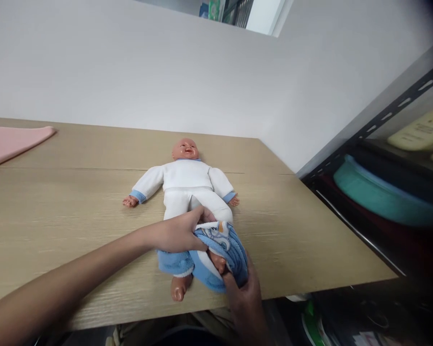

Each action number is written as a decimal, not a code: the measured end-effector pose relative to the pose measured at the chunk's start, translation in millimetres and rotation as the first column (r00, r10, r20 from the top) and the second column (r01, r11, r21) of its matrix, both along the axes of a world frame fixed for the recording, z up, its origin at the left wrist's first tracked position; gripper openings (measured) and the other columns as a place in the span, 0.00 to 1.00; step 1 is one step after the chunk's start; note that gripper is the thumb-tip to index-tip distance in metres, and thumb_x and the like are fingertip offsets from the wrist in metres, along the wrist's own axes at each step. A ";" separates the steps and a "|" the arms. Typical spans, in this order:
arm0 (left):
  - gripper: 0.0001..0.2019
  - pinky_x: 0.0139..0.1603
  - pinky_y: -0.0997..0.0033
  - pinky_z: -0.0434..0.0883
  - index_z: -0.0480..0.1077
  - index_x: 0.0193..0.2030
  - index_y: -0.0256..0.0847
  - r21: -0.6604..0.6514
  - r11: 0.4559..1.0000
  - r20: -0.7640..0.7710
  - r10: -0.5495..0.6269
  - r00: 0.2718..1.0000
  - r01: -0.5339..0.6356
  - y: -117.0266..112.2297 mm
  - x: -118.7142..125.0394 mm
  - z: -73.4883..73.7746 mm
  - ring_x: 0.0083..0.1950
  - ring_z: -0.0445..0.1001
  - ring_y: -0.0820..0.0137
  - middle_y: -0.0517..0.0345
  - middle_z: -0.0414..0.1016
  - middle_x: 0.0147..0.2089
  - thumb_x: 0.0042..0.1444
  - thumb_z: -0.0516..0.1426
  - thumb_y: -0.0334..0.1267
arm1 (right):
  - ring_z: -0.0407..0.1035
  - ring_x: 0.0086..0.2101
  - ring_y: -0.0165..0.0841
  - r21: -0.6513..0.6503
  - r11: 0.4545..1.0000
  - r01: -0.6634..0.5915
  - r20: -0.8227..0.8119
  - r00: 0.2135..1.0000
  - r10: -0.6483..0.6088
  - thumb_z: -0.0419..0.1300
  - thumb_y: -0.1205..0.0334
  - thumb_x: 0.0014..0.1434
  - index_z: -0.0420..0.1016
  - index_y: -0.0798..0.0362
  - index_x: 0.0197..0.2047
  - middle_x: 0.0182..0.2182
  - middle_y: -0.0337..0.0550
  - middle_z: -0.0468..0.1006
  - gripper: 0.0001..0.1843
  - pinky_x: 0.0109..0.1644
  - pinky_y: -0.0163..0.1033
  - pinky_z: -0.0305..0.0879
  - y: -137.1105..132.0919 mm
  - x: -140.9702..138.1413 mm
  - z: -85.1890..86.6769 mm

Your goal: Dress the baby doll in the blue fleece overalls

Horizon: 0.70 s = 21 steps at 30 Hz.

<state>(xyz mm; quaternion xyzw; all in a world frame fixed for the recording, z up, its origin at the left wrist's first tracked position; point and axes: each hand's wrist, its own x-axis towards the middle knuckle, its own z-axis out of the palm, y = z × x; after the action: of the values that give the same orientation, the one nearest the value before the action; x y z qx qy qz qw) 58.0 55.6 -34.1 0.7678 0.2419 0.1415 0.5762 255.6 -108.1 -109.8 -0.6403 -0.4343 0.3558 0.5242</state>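
A baby doll (186, 180) in white clothes lies on its back on the wooden table (75, 216), head toward the wall. A pair of blue trousers (219, 250) is bunched around its lower legs, with both bare feet showing. My left hand (178, 233) is closed on the upper edge of the blue trousers at the doll's thighs. My right hand (243, 293) comes up from the table's near edge and grips the lower right part of the same garment by the doll's foot.
A pink cloth (10, 142) lies at the table's far left. A dark metal shelf (389, 158) stands at the right, holding a teal round item (378, 192) and pale yellow items (418, 134). A white wall rises behind the table.
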 end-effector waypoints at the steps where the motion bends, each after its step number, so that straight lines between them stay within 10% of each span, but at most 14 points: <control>1: 0.30 0.54 0.57 0.80 0.67 0.63 0.46 -0.022 1.000 -0.004 0.012 1.000 -0.012 -1.1 0.5 0.7 0.59 0.82 0.48 0.51 0.80 0.57 0.57 0.72 0.44 | 0.85 0.54 0.54 0.007 1.000 0.022 -0.029 0.999 -0.022 0.71 0.54 0.67 0.81 0.46 0.62 0.50 0.51 0.90 0.21 0.57 0.52 0.86 0.4 -1.2 -1.8; 10: 0.23 0.51 0.59 0.77 0.75 0.54 0.43 0.062 0.998 -0.041 0.000 0.999 0.002 5.9 -1.3 16.1 0.53 0.81 0.50 0.53 0.83 0.50 0.53 0.72 0.42 | 0.85 0.56 0.49 0.158 0.985 0.067 -0.203 0.979 -0.034 0.73 0.44 0.69 0.75 0.47 0.64 0.56 0.50 0.89 0.27 0.63 0.49 0.82 19.2 2.7 -10.1; 21: 0.05 0.38 0.71 0.69 0.74 0.38 0.39 0.087 0.983 -0.094 -0.154 0.984 0.163 22.9 -13.1 31.7 0.39 0.72 0.67 0.60 0.75 0.36 0.60 0.65 0.36 | 0.84 0.54 0.55 -0.042 0.885 -0.463 -0.148 0.879 0.453 0.81 0.39 0.62 0.88 0.51 0.60 0.51 0.53 0.92 0.32 0.64 0.58 0.79 58.7 64.4 49.7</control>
<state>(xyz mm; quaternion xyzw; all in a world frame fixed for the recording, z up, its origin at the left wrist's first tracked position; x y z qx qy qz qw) 44.9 78.5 -2.4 0.8163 0.1977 0.0730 0.5378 320.0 -49.4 -60.1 -0.5135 -0.5233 0.5279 0.4286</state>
